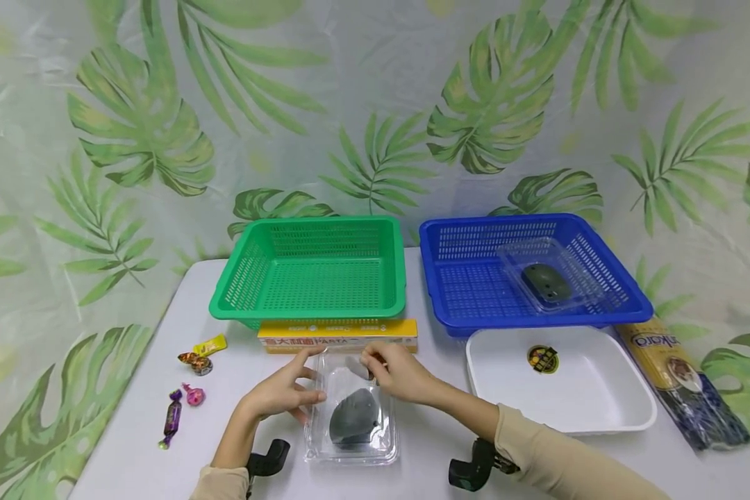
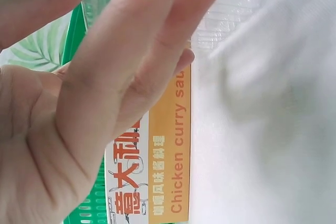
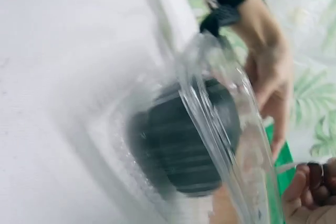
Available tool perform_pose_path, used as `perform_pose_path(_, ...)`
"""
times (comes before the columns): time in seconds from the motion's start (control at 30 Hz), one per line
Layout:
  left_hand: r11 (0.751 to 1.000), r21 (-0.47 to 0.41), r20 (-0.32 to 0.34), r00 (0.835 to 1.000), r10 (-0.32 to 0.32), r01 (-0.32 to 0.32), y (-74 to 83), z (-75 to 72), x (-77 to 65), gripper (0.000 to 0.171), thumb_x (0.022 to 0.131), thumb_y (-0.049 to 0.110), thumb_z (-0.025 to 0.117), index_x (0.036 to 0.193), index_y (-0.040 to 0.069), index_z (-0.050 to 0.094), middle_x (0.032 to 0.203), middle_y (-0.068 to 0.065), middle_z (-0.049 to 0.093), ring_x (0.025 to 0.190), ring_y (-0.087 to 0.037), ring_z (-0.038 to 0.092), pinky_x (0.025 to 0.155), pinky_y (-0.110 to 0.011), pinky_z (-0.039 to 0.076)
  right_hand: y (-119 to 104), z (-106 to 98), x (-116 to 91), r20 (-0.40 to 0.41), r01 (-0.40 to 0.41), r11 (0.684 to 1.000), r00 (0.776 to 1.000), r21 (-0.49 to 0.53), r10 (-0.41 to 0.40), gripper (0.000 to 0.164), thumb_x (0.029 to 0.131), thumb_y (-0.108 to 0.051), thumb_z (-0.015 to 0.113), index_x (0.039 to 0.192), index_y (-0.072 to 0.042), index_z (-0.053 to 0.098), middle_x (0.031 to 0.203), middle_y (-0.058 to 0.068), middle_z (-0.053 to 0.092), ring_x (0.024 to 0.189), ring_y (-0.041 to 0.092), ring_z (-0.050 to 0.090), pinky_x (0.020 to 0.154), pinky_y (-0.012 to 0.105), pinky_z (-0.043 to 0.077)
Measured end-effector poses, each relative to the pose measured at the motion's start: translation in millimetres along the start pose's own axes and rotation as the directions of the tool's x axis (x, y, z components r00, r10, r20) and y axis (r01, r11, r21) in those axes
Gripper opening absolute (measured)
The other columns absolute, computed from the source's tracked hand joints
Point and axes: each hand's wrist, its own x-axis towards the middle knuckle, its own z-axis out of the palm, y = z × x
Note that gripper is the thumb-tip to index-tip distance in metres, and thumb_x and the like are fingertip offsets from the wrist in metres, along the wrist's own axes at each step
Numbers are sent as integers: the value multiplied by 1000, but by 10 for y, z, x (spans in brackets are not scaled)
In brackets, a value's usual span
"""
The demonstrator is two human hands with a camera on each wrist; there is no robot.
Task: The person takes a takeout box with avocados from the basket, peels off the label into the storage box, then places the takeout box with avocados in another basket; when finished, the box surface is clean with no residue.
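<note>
A clear plastic clamshell box (image 1: 384, 444) is on the white table in front of me, with a dark grey rounded object (image 1: 355, 415), shaped like a computer mouse, inside it. My left hand (image 1: 282, 390) touches the box's left side with its fingers spread. Those fingers look long and fairly straight in the left wrist view. Over the box's upper right part, my right hand (image 1: 401, 371) pinches a small grey piece (image 1: 357, 367) between thumb and curled fingers. I cannot tell what that piece is. The right wrist view is partly blurred.
Behind the box lies a yellow pasta box (image 1: 337, 326), against a green basket (image 1: 309, 305). A blue basket (image 1: 456, 321) holds another clear box (image 1: 515, 253) with a dark object. Rightward are a white tray (image 1: 562, 396) and a pasta bag (image 1: 681, 382); several wrapped candies (image 1: 172, 417) lie left.
</note>
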Motion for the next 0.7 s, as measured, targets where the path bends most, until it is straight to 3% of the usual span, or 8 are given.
perform_pose_path(0.07,1000,2,-4,1000,-1,1,2,0,-5,79,86,2,65,147,7,16,125,-39,38,84,-35,64,51,-51,55,7,-119,19,-31,-29,989,999,146,34,15,96,0,47,88,8,56,76,12,57,64,14,57,59,27,56)
perform_pose_path(0.13,1000,4,-6,1000,2,-2,6,5,-8,79,86,2,66,147,7,16,124,-39,38,84,-35,64,51,-50,55,-3,-274,10,-67,-28,975,997,222,44,14,96,1,48,91,11,57,81,17,60,67,20,62,63,32,58)
perform_pose_path(0.2,1000,10,-7,1000,4,-4,10,14,-8,79,85,2,66,147,7,16,124,-39,38,84,-35,64,51,-50,55,-13,-460,-41,-90,5,981,996,195,13,13,95,2,50,92,11,58,83,19,62,68,23,64,63,31,58)
perform_pose_path(0.27,1000,14,-9,1000,3,-3,18,25,1,80,85,2,66,147,7,17,125,-40,37,84,-35,64,51,-50,55,-8,-672,-152,-96,68,995,994,72,-61,9,93,3,53,91,8,60,83,16,64,68,20,65,63,28,58)
perform_pose_path(0.33,1000,14,-10,1000,1,-1,17,34,6,80,85,2,66,147,7,17,125,-40,37,84,-34,64,51,-49,55,17,-886,-308,-91,154,981,982,-116,-165,6,90,6,56,89,4,61,77,9,64,64,14,64,60,24,57)
perform_pose_path(0.43,1000,18,-11,1000,-7,7,21,40,14,79,85,2,66,147,8,17,125,-39,37,84,-33,64,51,-48,56,36,-1203,-592,-66,166,905,976,-392,-207,8,88,7,59,88,-1,62,76,3,65,65,11,63,59,19,55)
perform_pose_path(0.57,999,35,-5,1000,-7,8,37,31,15,79,85,4,67,147,7,17,125,-39,38,84,-32,64,51,-46,56,155,-1488,-915,-26,49,831,997,-554,-76,5,88,2,60,86,-2,62,77,1,65,67,12,63,58,20,53)
perform_pose_path(0.7,999,43,-9,1000,-21,21,42,18,14,79,85,4,67,147,7,17,125,-38,38,84,-32,64,51,-45,56,506,-1485,-1068,9,-3,789,1000,-614,10,11,84,2,61,77,-7,60,68,-5,59,59,2,52,51,19,48)
